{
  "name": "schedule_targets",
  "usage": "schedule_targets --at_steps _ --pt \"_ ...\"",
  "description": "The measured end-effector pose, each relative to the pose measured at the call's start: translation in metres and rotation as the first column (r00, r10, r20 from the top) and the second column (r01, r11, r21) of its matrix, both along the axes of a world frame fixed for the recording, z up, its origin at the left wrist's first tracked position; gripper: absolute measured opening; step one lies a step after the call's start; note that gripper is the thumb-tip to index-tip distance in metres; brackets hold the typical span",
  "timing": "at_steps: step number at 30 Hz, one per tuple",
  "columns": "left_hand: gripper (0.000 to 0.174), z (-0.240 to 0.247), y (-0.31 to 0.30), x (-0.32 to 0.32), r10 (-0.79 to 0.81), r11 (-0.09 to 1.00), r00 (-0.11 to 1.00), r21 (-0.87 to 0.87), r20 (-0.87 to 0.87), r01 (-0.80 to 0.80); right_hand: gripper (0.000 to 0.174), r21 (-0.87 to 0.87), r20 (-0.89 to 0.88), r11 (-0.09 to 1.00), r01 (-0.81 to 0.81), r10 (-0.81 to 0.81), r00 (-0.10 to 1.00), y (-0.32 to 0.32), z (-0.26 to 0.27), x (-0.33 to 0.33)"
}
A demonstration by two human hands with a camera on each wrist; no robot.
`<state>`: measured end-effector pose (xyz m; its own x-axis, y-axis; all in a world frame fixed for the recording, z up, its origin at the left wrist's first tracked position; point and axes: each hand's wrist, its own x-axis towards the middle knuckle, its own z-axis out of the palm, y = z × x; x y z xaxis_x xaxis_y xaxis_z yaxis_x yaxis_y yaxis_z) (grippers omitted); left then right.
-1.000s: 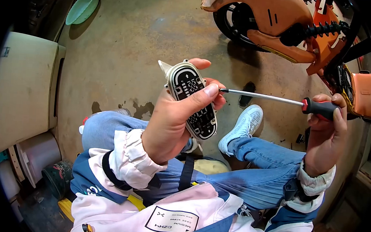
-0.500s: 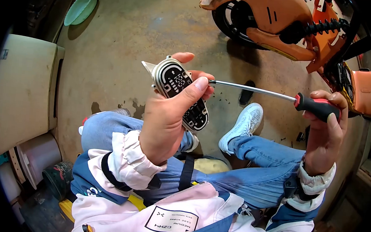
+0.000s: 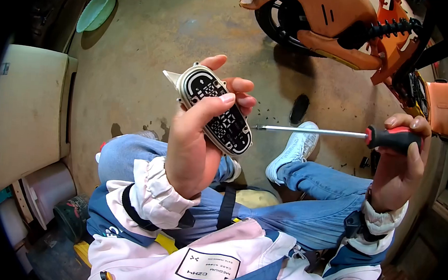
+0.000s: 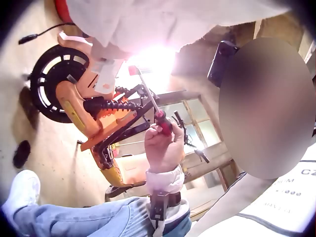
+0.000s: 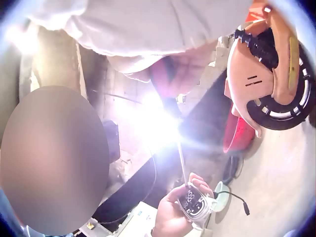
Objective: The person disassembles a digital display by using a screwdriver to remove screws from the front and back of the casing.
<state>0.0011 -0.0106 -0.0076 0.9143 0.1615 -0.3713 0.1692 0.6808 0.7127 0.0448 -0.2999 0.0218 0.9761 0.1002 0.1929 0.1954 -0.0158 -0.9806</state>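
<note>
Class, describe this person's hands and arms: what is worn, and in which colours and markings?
The left hand and right hand are gloveless. The sleeves are whitish with dark blue panels and gathered cuffs. A black strap circles each sleeve; the right one carries a black box. Pale lettering marks the left blue panel.

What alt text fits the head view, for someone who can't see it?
A person's left grip holds a black-faced display; the right grip holds a screwdriver, its tip near the display's edge. An orange vehicle is partly visible beyond.
</note>
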Motion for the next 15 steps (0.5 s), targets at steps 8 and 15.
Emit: schedule_targets --at_steps 8,15 --pt "0.063 -0.0027 -0.0002 -0.0003 0.006 1.0 0.999 0.03 0.031 -0.007 0.037 -0.123 0.065 0.992 -0.035 0.044 0.997 0.0065 -0.0018 -0.0024" --pt "0.064 -0.0017 -0.002 -0.0014 0.002 0.999 0.999 0.037 0.039 -0.003 0.036 -0.12 0.055 0.991 -0.059 0.066 0.996 0.0088 -0.001 -0.004"
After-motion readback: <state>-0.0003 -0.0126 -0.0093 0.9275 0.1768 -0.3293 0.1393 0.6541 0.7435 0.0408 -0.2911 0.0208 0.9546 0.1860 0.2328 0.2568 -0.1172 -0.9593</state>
